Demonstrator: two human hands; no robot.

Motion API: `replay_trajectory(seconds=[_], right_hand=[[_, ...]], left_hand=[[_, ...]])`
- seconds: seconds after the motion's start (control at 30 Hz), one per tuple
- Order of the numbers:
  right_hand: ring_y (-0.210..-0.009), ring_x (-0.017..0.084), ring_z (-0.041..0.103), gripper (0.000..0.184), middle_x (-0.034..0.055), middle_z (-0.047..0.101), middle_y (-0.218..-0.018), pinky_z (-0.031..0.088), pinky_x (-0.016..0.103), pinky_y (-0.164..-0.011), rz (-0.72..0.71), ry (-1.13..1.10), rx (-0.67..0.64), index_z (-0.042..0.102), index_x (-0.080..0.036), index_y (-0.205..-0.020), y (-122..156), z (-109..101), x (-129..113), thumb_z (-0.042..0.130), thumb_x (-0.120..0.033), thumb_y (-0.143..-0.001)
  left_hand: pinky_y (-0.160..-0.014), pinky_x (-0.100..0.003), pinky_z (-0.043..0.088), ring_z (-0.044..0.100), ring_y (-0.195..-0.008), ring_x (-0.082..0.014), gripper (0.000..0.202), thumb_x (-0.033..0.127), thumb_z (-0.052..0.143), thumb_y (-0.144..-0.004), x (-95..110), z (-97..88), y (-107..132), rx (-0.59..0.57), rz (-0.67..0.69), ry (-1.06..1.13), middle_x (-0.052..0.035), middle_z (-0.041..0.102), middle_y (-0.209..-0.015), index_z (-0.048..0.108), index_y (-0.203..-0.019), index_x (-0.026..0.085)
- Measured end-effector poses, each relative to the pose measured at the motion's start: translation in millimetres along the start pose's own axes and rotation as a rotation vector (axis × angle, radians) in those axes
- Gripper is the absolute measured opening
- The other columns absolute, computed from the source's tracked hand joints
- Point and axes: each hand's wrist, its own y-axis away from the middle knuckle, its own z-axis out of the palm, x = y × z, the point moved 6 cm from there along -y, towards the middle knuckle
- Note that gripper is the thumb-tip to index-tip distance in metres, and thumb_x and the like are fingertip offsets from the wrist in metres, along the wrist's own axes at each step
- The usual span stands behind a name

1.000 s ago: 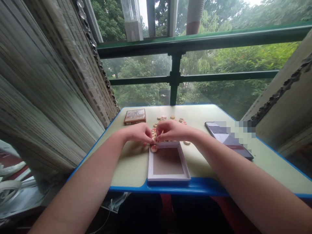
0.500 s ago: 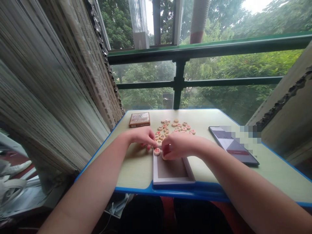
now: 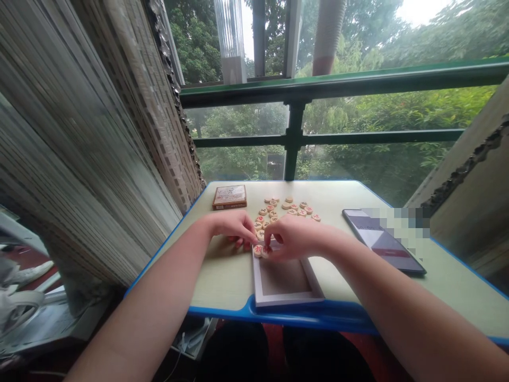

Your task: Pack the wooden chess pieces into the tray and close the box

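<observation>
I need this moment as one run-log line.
left hand: near corner of white tray; right hand: at xiangqi piece inside; beside that: second piece; beyond tray: loose pieces

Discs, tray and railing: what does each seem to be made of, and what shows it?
Discs: probably wood, smooth, by their pale tan colour; plastic remains possible.
Tray: likely card, matt, by its thin white walls.
Railing: perhaps painted metal, slightly glossy, by the sheen on its green top bar.
</observation>
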Motion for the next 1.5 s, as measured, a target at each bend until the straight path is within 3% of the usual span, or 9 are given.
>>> replay_trajectory(seconds=[0.23,0.5,0.9,1.07,1.33,1.43,1.5], right_hand=[[-0.056,0.012,0.051,0.029,0.0023,0.066,-0.075,0.028,0.022,-0.048,-0.015,0.036,0.117,0.069,-0.027,-0.09,-4.3,-1.6,-3.8,0.056,-0.042,-0.069],[-0.056,0.013,0.051,0.027,0.0026,0.066,-0.075,0.027,0.022,-0.047,-0.002,0.051,0.099,0.069,-0.027,-0.089,-7.4,2.0,-2.3,0.057,-0.043,-0.07],[-0.051,0.008,0.047,0.019,-0.0011,0.062,-0.066,0.028,0.02,-0.049,-0.098,-0.082,0.092,0.069,-0.024,-0.087,-8.1,5.2,-10.8,0.058,-0.03,-0.073],[-0.049,0.008,0.045,0.021,-0.0015,0.061,-0.065,0.027,0.02,-0.049,-0.096,-0.091,0.104,0.068,-0.024,-0.091,-8.2,4.5,-9.5,0.059,-0.031,-0.073],[-0.056,0.011,0.051,0.029,0.0012,0.064,-0.074,0.029,0.021,-0.049,-0.043,-0.042,0.048,0.067,-0.026,-0.097,-10.4,9.4,-2.1,0.057,-0.034,-0.071],[-0.063,0.015,0.054,0.045,0.004,0.066,-0.082,0.031,0.022,-0.049,0.058,0.035,0.053,0.063,-0.024,-0.106,-10.3,5.9,10.5,0.061,-0.038,-0.064],[-0.065,0.018,0.056,0.047,0.0051,0.066,-0.082,0.032,0.023,-0.049,0.126,0.081,0.021,0.064,-0.023,-0.103,-8.7,3.1,19.6,0.064,-0.04,-0.06]], left_hand=[[-0.042,-0.016,0.031,0.056,-0.054,-0.0092,0.028,0.038,0.069,-0.065,-3.1,-1.0,-0.9,-0.013,0.018,0.041,-0.0047,0.068,-0.065,0.072,-0.078,0.013],[-0.041,-0.016,0.034,0.056,-0.054,-0.0089,0.019,0.026,0.068,-0.063,-5.6,-0.7,-0.6,-0.043,0.035,0.125,-0.0042,0.069,-0.069,0.07,-0.078,0.014],[-0.043,-0.016,0.036,0.057,-0.056,-0.0095,0.015,0.024,0.068,-0.063,-5.3,-0.9,-1.9,-0.06,0.055,0.113,-0.0029,0.067,-0.067,0.069,-0.075,0.014],[-0.044,-0.017,0.037,0.057,-0.057,-0.01,0.014,0.024,0.069,-0.063,-7.3,-2.0,-2.7,-0.056,0.059,0.111,-0.0036,0.068,-0.068,0.068,-0.072,0.014],[-0.046,-0.018,0.037,0.056,-0.057,-0.0096,0.023,0.027,0.074,-0.059,-6.4,-0.9,-1.0,-0.058,0.054,0.096,-0.0023,0.067,-0.067,0.07,-0.079,0.015],[-0.046,-0.018,0.037,0.056,-0.057,-0.0093,0.027,0.028,0.075,-0.058,-6.9,-1.0,-1.6,-0.057,0.049,0.092,-0.0021,0.067,-0.069,0.07,-0.081,0.015],[-0.045,-0.018,0.037,0.055,-0.057,-0.0091,0.028,0.03,0.075,-0.059,-6.6,-0.8,-1.6,-0.056,0.041,0.085,-0.002,0.067,-0.069,0.07,-0.081,0.015]])
